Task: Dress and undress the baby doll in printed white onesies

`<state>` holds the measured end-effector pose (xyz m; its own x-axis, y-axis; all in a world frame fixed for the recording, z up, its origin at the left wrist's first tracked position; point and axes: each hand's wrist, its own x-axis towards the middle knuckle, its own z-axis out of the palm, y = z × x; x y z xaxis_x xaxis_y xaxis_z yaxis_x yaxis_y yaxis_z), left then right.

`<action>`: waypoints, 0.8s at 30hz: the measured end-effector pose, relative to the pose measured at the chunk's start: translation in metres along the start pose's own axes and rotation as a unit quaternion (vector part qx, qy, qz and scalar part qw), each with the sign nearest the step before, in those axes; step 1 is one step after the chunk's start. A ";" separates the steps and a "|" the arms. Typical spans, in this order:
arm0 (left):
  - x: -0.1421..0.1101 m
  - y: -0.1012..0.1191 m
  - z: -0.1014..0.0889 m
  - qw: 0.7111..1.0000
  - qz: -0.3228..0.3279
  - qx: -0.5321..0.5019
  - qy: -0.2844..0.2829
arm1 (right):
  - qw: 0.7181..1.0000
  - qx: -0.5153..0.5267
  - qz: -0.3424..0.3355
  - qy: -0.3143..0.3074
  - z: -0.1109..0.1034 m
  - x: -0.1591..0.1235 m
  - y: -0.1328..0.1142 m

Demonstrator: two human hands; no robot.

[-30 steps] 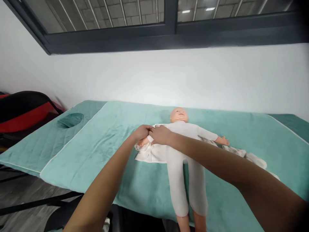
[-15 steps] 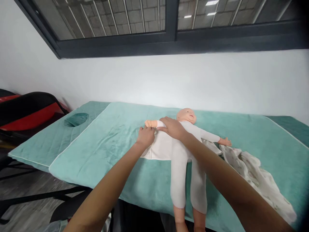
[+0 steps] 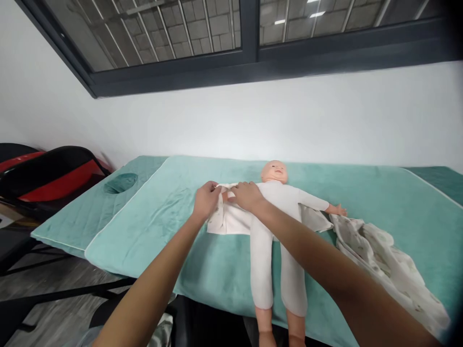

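A baby doll (image 3: 278, 193) in a white body layer lies on its back, with its head toward the wall and its feet at the near edge. Under its torso a small white patterned shirt (image 3: 237, 222) is spread out, one side reaching left. My left hand (image 3: 207, 200) pinches the shirt's sleeve side near the doll's hand. Closed around the doll's forearm is my right hand (image 3: 248, 195), just right of the left one. The doll's hand shows only partly between my hands, against the cloth. Its other arm stretches out to the right.
The green padded massage bed (image 3: 144, 246) has a face hole (image 3: 121, 183) at its left end. A crumpled white patterned garment (image 3: 388, 265) lies at the right. Red and black chairs (image 3: 61, 178) stand at the left. A wall and a dark window frame (image 3: 249, 62) rise behind.
My left hand has moved left and up a little, lifting the shirt's edge beside the doll's hand. My right hand has slid left along the doll's arm. The view has tilted slightly.
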<state>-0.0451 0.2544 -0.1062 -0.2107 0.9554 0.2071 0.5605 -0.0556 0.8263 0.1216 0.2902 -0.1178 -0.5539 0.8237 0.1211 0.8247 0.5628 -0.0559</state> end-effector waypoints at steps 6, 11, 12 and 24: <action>-0.043 0.051 0.040 0.994 0.061 0.027 -0.083 | 1.000 0.005 0.027 -0.011 0.004 0.003 0.002; -0.046 0.049 0.040 0.997 0.082 0.011 0.002 | 0.999 0.010 0.039 0.015 0.000 -0.001 0.003; -0.042 0.044 0.038 0.996 0.069 -0.026 0.040 | 0.999 0.012 0.041 0.021 0.000 -0.001 0.002; -0.004 0.029 0.029 0.924 -0.100 -0.306 0.208 | 0.994 0.051 0.065 0.070 -0.006 -0.008 -0.004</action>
<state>-0.0051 0.2574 -0.0983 -0.6220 0.7769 0.0972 -0.0539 -0.1663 0.9846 0.1231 0.2809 -0.1131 -0.4163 0.8762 0.2429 0.8686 0.4622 -0.1786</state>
